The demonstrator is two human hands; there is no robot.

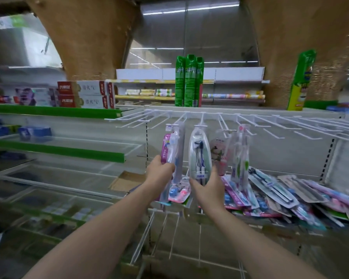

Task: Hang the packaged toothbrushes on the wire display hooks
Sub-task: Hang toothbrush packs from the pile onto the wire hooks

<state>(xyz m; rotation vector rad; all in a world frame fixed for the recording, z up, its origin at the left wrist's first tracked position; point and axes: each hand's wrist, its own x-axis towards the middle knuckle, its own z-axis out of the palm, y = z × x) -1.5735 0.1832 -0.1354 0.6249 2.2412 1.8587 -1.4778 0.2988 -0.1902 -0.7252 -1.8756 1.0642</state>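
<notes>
Head view showed the right hand (pixel 207 191) gripping the foot of an oval toothbrush pack (pixel 199 153), long axis upright, its top at a wire hook (pixel 202 119) directly above. The left hand (pixel 159 168), equally near, gripped a purple pack (pixel 169 150) standing upright under the neighbouring hook; loose packs (pixel 280 190) lay heaped on the shelf to the right.

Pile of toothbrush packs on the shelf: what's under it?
The pile of toothbrush packs lies overlapped on the shelf, whose front edge shows below. The packs cover the surface beneath; whatever else lies under them is hidden.
</notes>
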